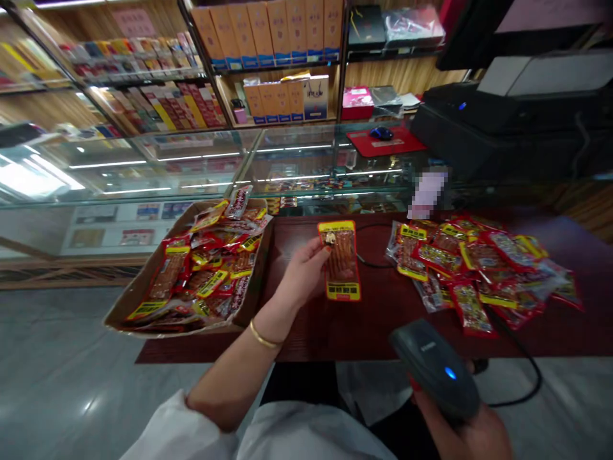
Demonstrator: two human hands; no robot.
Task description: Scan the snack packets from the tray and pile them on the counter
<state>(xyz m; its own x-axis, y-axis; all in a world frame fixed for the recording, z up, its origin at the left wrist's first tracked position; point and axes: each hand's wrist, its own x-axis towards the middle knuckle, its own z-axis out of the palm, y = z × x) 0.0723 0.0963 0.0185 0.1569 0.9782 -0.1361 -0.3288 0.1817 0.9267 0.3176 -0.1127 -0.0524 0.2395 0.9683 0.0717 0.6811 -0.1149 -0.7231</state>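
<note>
My left hand (304, 271) pinches the left edge of a snack packet (342, 265), a clear pouch with yellow bands, a red rim and brown strips inside. The packet is over the dark red wooden counter. Low on the right, my right hand (467, 425) is wrapped round a black barcode scanner (433, 361) with a lit blue light, its head pointing up and left. A cardboard box (261, 281) heaped with similar packets stands left of my left hand. Beyond the scanner lies a loose pile of packets (479, 268).
A glass display case (297, 160) runs behind the counter (306, 326). On it are a red mouse pad (383, 145) with a blue mouse (382, 133) and a black printer-like machine (488, 134). The scanner's cable (531, 364) curves at the right. Stocked shelves line the back wall.
</note>
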